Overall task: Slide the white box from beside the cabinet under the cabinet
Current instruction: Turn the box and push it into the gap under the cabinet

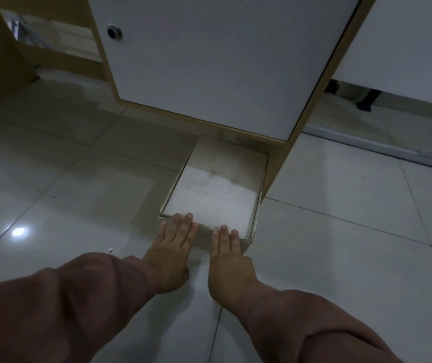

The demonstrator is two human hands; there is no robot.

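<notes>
A shallow open box [213, 189], white inside with brown cardboard walls, lies on the tiled floor in front of the cabinet [217, 64]. Its far end sits under the cabinet's bottom edge and is partly hidden there. The cabinet has a white door, a light wooden frame and a round lock at the upper left. My left hand [175, 244] lies flat against the box's near wall, fingers straight and reaching over the rim. My right hand [229, 254] presses flat on the same wall beside it, fingers extended.
The cabinet's wooden side panel [279, 166] stands close along the box's right wall. A second white cabinet [406, 48] stands at the right with a dark furniture foot [365, 102] beneath it. A wooden shelf unit [5, 56] is at the far left. A white scrap [110, 249] lies on the tiles.
</notes>
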